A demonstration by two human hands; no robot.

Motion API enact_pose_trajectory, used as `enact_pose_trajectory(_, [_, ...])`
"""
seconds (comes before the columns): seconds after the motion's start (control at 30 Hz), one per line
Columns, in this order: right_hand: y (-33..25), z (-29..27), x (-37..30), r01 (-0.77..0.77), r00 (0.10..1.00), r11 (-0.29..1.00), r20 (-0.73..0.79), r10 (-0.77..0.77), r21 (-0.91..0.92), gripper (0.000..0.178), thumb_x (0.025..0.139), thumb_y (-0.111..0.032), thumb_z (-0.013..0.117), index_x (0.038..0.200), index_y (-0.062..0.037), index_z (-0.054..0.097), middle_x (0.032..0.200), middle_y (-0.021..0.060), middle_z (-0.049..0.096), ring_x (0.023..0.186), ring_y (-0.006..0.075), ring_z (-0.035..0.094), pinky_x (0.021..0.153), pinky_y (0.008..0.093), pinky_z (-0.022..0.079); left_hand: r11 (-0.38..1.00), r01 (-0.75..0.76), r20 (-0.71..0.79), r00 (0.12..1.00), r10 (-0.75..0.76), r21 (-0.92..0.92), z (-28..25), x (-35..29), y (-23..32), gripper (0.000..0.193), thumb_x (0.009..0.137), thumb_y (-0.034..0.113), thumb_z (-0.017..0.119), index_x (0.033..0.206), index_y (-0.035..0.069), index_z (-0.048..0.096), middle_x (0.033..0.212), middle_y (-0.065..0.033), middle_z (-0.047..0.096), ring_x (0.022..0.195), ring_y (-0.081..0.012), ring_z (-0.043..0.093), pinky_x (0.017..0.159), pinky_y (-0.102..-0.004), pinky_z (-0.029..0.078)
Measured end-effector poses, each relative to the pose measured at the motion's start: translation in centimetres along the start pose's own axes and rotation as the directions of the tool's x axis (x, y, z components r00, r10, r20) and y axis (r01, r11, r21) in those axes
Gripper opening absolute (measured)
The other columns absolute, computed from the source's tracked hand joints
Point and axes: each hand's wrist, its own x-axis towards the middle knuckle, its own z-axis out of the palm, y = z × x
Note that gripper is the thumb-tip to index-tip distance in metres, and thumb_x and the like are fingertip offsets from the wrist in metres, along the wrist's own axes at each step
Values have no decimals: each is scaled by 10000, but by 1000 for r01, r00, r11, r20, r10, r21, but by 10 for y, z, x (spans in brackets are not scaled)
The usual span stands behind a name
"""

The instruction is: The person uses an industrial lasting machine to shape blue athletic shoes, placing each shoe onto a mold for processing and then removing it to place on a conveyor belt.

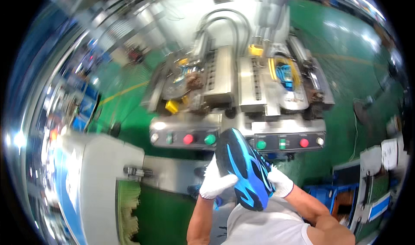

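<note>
Shoe (245,173), sole up, sits gripped between both gloved hands, left (215,182) and right (280,182), closed around its sides, in front of the press (237,137). Gloves look slick; a loose grip could drop it onto those buttons (188,139).

Both bare forearms are raised from six o'clock. The white-gloved left hand (215,181) is closed in a grip, fingers curled toward three o'clock. The gloved right hand (280,182) is closed likewise, its forearm bent back toward five o'clock.
</note>
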Motion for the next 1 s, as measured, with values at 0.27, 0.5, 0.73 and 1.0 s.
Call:
enact_pose_trajectory(0.27, [-95, -71, -108, 476, 727, 829, -399, -559, -295, 598, 799, -3, 719, 1369, 72, 553, 1224, 115, 684, 1056, 226, 685, 947, 377, 555, 907, -47, 12, 999, 46, 418, 121, 243, -70, 549, 1038, 174, 602, 1500, -44, 403, 1466, -199, 553, 1359, -265, 540, 1151, -383, 424])
enact_pose_trajectory(0.5, [-82, -100, -178, 477, 383, 783, -707, -594, -399, 205, 744, -44, 765, 692, -91, 572, 657, -46, 531, 548, 77, 482, 485, 279, 358, 551, 176, -308, 939, 156, 816, 166, 446, -172, 840, 810, 425, 774, 1409, -72, 457, 1242, -275, 667, 1169, -373, 656, 1016, -407, 488])
enact_pose_trajectory(0.73, [-30, -160, -197, 196, 293, 615, -553, -780, -764, 605, 789, 4, 765, 1335, -13, 504, 931, 12, 609, 747, 106, 559, 681, 293, 488, 404, 315, -347, 938, 6, 859, 126, 510, -201, 500, 727, 230, 818, 1093, -39, 608, 963, -182, 713, 862, -259, 711, 775, -368, 577])
enact_pose_trajectory(1.0, [-177, -71, -103, 144, 242, 519, -479, -844, -843, 352, 838, -176, 812, 1094, 28, 685, 988, 54, 707, 814, 118, 627, 767, 324, 547, 895, 76, -136, 991, -17, 439, 128, 371, -82, 282, 811, 190, 824, 973, 37, 652, 800, -21, 662, 684, -88, 604, 624, -271, 516])
